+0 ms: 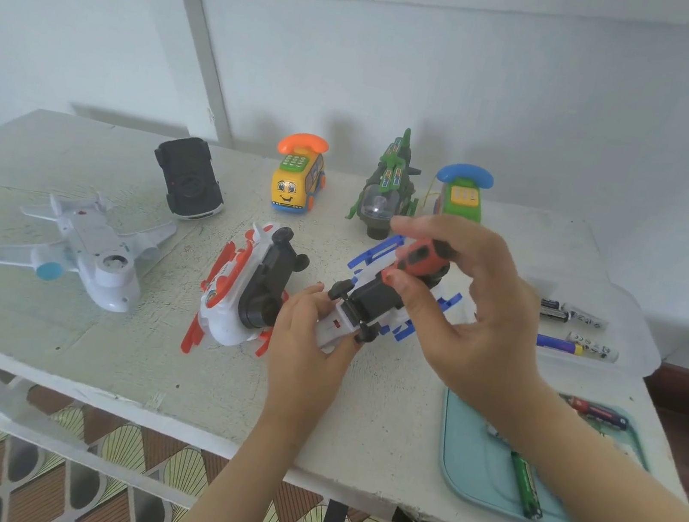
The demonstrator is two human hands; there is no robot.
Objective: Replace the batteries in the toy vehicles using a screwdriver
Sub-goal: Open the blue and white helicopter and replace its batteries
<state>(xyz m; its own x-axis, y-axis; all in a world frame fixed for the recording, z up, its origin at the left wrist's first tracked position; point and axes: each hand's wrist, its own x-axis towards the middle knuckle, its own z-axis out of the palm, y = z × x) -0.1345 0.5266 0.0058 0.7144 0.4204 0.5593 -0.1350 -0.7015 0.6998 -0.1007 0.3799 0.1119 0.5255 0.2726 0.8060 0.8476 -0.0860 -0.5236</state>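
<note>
A white and blue toy helicopter lies upside down at the middle of the white table, its black underside and wheels facing up. My left hand grips its white nose from below. My right hand pinches the red and black handle of a screwdriver between thumb and fingers, held over the toy's black underside; the tip is hidden. Loose batteries lie to the right of my right hand.
A white and red helicopter lies beside my left hand. A white plane and a black car sit at the left. At the back stand a yellow phone bus, a green helicopter and a green phone toy. A teal tray holds batteries at the right.
</note>
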